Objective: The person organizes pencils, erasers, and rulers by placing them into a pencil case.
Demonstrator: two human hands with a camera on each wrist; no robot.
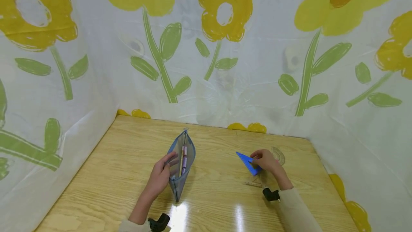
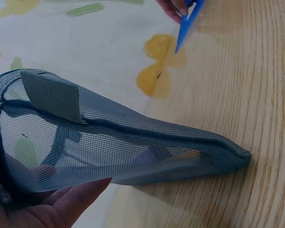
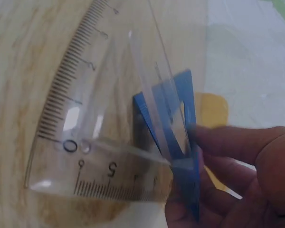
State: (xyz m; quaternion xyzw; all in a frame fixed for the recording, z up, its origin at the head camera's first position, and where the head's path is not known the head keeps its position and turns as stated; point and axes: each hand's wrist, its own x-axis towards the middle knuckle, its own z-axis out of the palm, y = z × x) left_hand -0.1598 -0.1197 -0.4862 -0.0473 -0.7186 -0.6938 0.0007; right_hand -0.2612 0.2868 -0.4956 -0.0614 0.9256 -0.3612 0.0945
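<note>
My left hand (image 1: 160, 174) grips the side of a grey-blue mesh pencil pouch (image 1: 190, 155), thumb at the near rim. The pouch's mouth gapes upward, and purple-and-white pens (image 1: 184, 160) show inside it. In the left wrist view, the pouch's mesh side (image 2: 104, 147) lies over my fingers (image 2: 80, 199). My right hand (image 1: 265, 159) pinches a blue set square (image 1: 247, 162) between thumb and fingers, tilted on edge in the right wrist view. A clear set square (image 3: 61, 156) with black scale marks overlaps the blue one there, nearer the camera.
A clear protractor (image 1: 280, 156) lies on the wooden table (image 1: 135, 146) just beyond my right hand. White sheeting (image 1: 225, 96) printed with yellow flowers walls in the table's back and sides. Black wrist cameras (image 1: 159, 222) sit by both sleeves.
</note>
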